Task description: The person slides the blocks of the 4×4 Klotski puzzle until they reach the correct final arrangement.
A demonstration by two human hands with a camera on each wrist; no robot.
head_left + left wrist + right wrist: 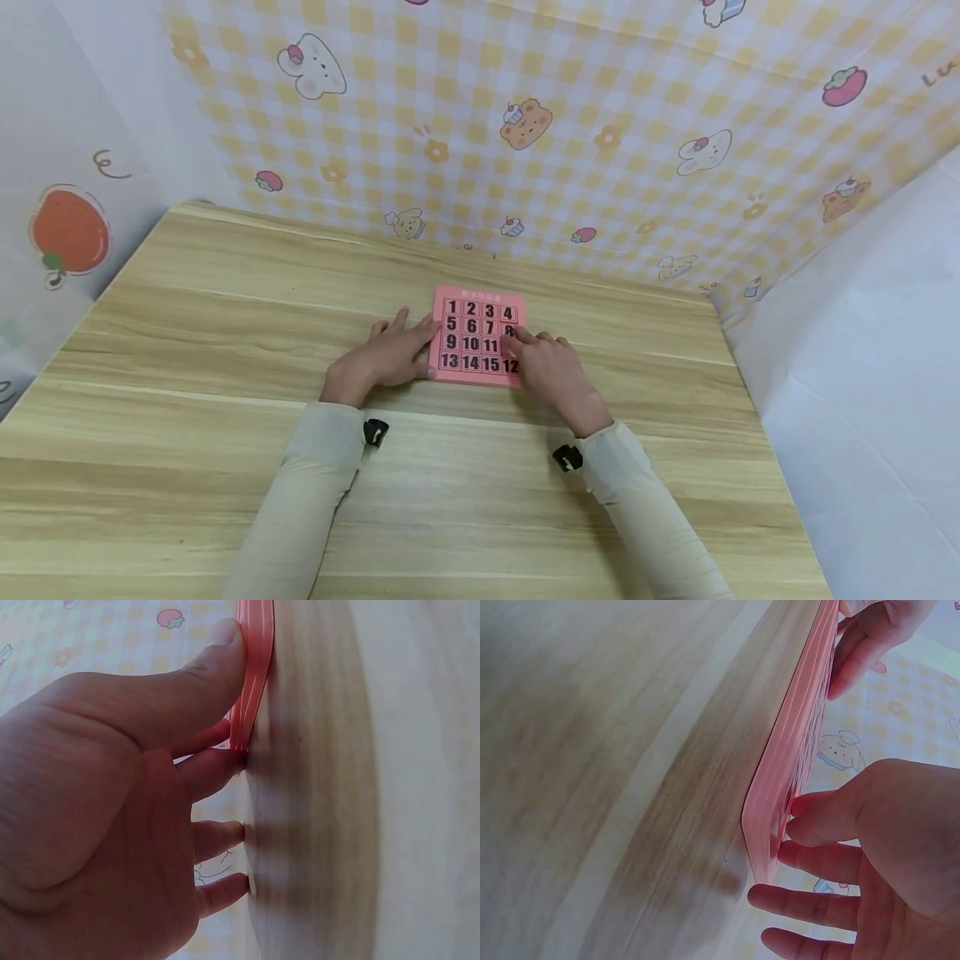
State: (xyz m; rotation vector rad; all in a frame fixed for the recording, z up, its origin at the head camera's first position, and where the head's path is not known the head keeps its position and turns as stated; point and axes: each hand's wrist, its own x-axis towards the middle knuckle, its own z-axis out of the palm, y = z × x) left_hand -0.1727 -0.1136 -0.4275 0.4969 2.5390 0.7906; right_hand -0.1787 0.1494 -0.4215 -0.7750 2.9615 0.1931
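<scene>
A pink number sliding puzzle [480, 380] lies flat on the table, its black-numbered tiles facing up. Rows run 1 to 4, then 5 to 8, then 9, 10, 11, then 13, 14, 15, 12. My left hand [390, 354] holds the puzzle's left edge with thumb and forefinger, and its other fingers spread onto the wood. On the right column, between 8 and 12, rest the thumb and forefinger of my right hand [551, 367]; they hide the spot beside 11. In the right wrist view, its remaining fingers [802, 906] extend past the pink side wall.
The wood-grain table [450, 500] meets a yellow checked cloth [450, 108] with cartoon prints behind the puzzle. White sheets hang at the left [67, 133] and right [862, 375]. Black bands [567, 457] sit at both wrists.
</scene>
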